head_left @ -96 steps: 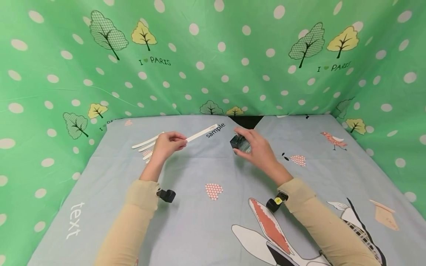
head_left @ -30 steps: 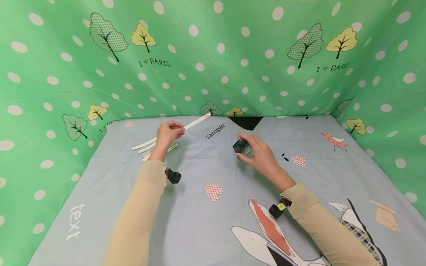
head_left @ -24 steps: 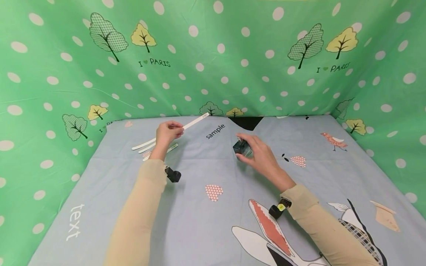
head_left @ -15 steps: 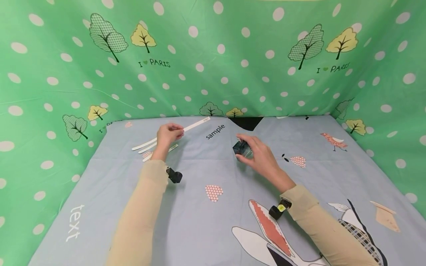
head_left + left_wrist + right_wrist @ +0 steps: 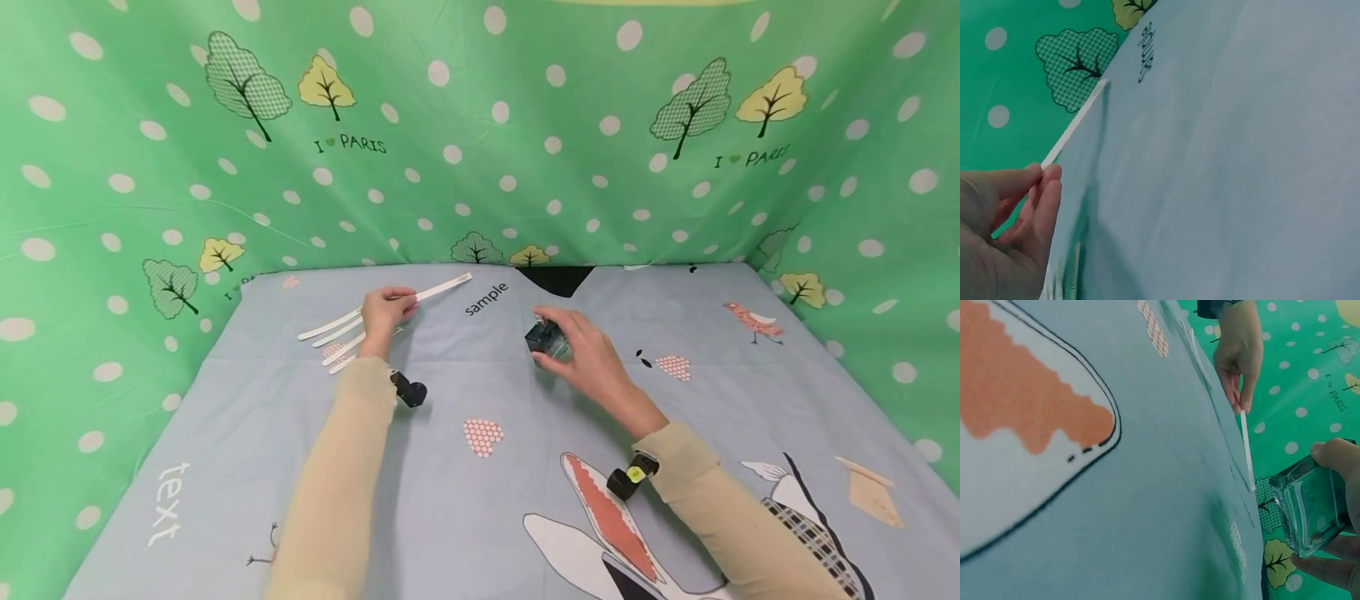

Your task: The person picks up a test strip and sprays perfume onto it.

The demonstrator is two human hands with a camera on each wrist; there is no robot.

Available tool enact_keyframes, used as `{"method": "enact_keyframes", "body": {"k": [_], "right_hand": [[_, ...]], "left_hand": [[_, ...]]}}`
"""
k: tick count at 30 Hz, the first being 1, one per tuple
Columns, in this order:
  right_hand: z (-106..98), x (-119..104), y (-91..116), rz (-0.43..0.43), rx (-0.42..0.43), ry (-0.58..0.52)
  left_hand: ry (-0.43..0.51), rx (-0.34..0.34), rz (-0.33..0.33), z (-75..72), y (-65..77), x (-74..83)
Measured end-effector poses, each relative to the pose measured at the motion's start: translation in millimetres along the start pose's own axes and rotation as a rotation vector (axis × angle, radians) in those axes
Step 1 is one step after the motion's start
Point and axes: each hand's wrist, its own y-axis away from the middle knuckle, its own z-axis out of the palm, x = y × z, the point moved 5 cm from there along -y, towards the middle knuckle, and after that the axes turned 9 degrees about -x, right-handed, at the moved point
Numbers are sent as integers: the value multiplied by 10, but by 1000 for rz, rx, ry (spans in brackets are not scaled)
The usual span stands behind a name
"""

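My left hand [image 5: 388, 315] pinches one end of a narrow white paper test strip [image 5: 446, 286] between thumb and fingers. The strip's far end points away to the right, near the printed word "sample"; faint print marks that end. Several more white strips [image 5: 330, 323] lie fanned on the cloth beneath and left of this hand, partly hidden by it. My right hand [image 5: 588, 354] grips a square, clear glass bottle [image 5: 1310, 503], which looks like a perfume bottle, tilted above the cloth. Its thick glass base faces left, apart from the held strip. My fingers cover part of the bottle.
A grey-blue printed cloth [image 5: 450, 500] covers the table. Behind it and at the sides hangs a green dotted curtain [image 5: 480, 125]. Black cameras [image 5: 411, 390] are strapped to both wrists.
The left hand lifted the strip away from the bottle, then came down and slightly right over the last half second, uncovering more loose strips. The right hand and bottle barely moved.
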Motion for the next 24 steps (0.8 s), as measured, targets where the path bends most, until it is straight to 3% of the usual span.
{"method": "enact_keyframes", "body": {"k": [7,24], "right_hand": [[12,2,13,5,-12,4],[-12,15,45,11,-15,-2]], "left_hand": [[15,-8,-41,26,-20,-109],[-21,-83,-43,-78,94,-60]]}}
